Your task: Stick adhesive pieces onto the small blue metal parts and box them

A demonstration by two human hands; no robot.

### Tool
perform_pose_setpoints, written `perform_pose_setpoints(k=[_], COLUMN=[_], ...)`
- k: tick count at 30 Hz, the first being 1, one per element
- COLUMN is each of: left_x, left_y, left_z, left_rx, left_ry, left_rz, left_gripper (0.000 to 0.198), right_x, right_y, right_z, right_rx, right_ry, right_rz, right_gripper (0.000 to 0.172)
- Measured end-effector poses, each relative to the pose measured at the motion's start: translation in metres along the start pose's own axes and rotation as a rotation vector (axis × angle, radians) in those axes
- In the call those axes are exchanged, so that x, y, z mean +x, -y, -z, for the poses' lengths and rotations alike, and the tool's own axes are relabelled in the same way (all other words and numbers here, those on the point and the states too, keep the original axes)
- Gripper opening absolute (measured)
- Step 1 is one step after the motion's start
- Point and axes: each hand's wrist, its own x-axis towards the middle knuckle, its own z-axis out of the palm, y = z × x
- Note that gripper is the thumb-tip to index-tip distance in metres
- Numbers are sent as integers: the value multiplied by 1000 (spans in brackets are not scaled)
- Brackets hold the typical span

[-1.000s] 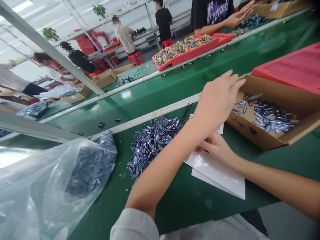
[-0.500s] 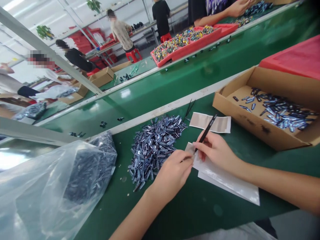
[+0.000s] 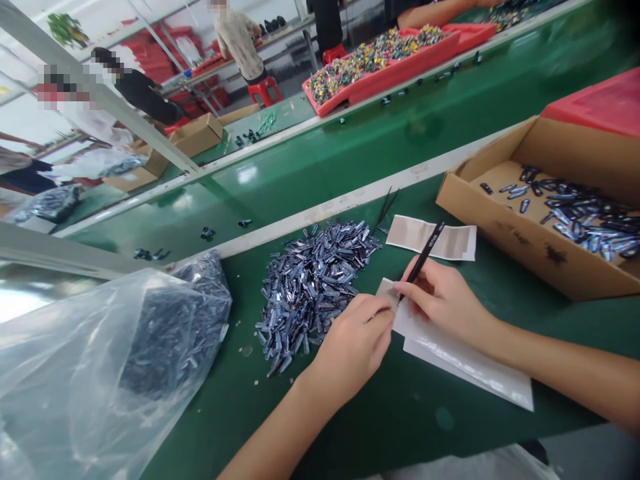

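Note:
My right hand (image 3: 443,297) is pinched round black tweezers (image 3: 425,255), their tip down on a white sheet (image 3: 465,357) lying on the green belt. My left hand (image 3: 353,347) is closed beside it, fingertips meeting the tweezer tip at the sheet's left corner; whatever small thing it pinches is hidden. A heap of small shiny metal parts (image 3: 315,283) lies just left of both hands. A strip of paper (image 3: 433,239) lies behind my right hand.
A cardboard box (image 3: 505,223) with more metal parts stands at the right, a red tray (image 3: 600,103) behind it. A clear plastic bag (image 3: 110,360) of parts fills the lower left. Across the belt are a red tray of coloured pieces (image 3: 380,63) and other seated people.
A second ago my left hand reached over the cardboard box; it has come back to the sheet and closed beside the tweezers. The right hand has hardly moved.

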Motion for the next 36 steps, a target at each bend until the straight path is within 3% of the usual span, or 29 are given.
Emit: perform_pose_setpoints(k=[7, 11, 16, 19, 23, 27, 36], left_x=[2, 18, 56, 75, 85, 85, 85], left_y=[-1, 4, 22, 30, 32, 29, 32], left_z=[2, 10, 17, 17, 14, 13, 28], left_rx=[-2, 24, 343, 477, 585, 687, 397], left_ry=[-7, 33, -42, -8, 74, 69, 51], left_rz=[10, 81, 225, 244, 223, 138, 248], left_gripper=[22, 18, 22, 22, 23, 24, 21], right_x=[0, 0, 0, 1, 2, 1, 3], right_y=[0, 0, 3, 4, 3, 3, 9], right_z=[1, 2, 2, 2, 3, 3, 15], right_rx=[114, 184, 257, 287, 299, 314, 255], right_ry=[-10, -38, -23, -12, -4, 3, -107], right_rz=[-27, -41, -51, -56, -43, -46, -52], right_gripper=[16, 19, 20, 20, 19, 20, 15])
